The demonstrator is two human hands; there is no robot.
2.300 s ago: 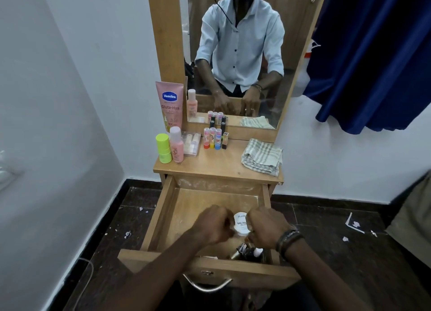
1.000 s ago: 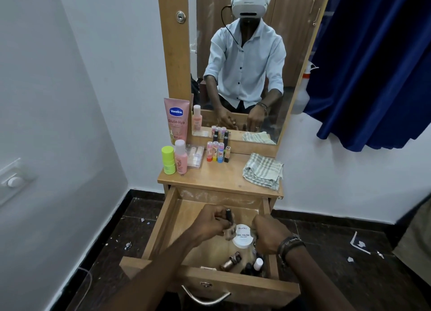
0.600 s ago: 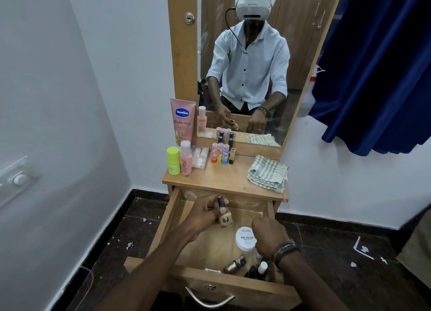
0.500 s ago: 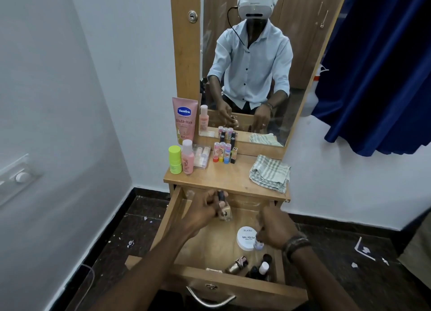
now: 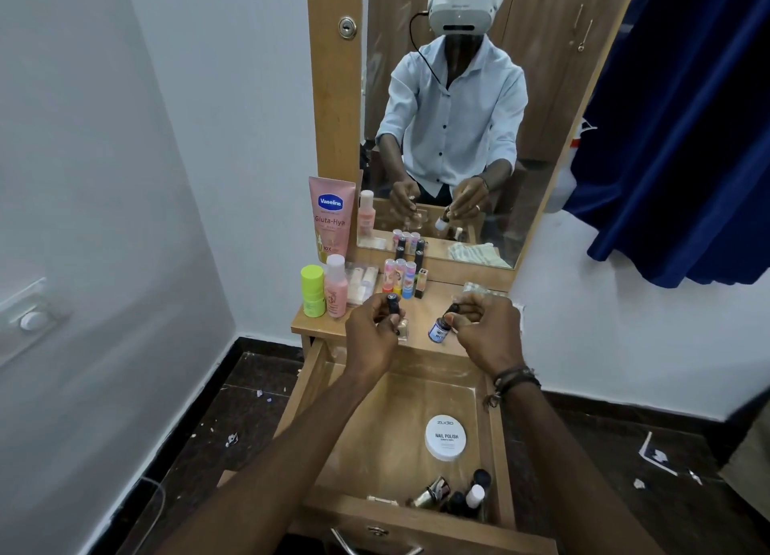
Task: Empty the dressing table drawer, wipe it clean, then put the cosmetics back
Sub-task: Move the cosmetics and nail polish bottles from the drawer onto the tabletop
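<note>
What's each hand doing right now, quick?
Left hand: closed, pinching a pale nail polish bottle by its black cap.
Right hand: closed, pinching a small blue bottle by its cap.

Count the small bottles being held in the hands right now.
2. The left hand holds a pale bottle by its black cap; the right hand holds a blue bottle. Both hang over the tabletop. More lie in the drawer.

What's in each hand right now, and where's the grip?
Left hand pinches a pale nail polish bottle by its black cap; right hand pinches a small blue bottle by its dark cap.
</note>
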